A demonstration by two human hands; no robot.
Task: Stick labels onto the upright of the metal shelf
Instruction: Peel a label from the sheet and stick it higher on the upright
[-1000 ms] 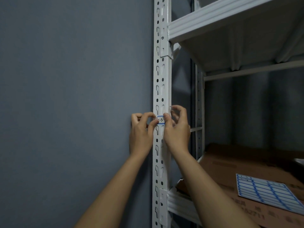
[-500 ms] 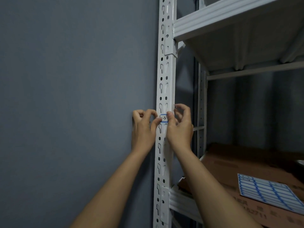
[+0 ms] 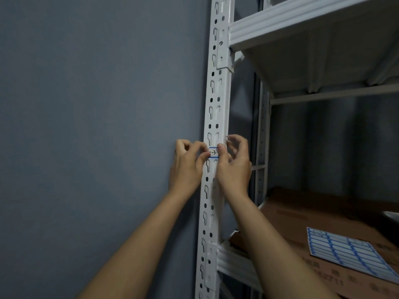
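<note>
Both hands, left hand [image 3: 187,167] and right hand [image 3: 234,167], pinch the ends of a blue-edged label [image 3: 213,152] lying across the perforated white upright [image 3: 216,108], fingers curled.

Both forearms are bare right down to the frame's lower edge, with no sleeves showing. The left hand [image 3: 187,167] and right hand [image 3: 234,167] wear no gloves.

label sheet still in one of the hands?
No: the label sheet lies on the cardboard box on the lower shelf, apart from both hands.
</note>
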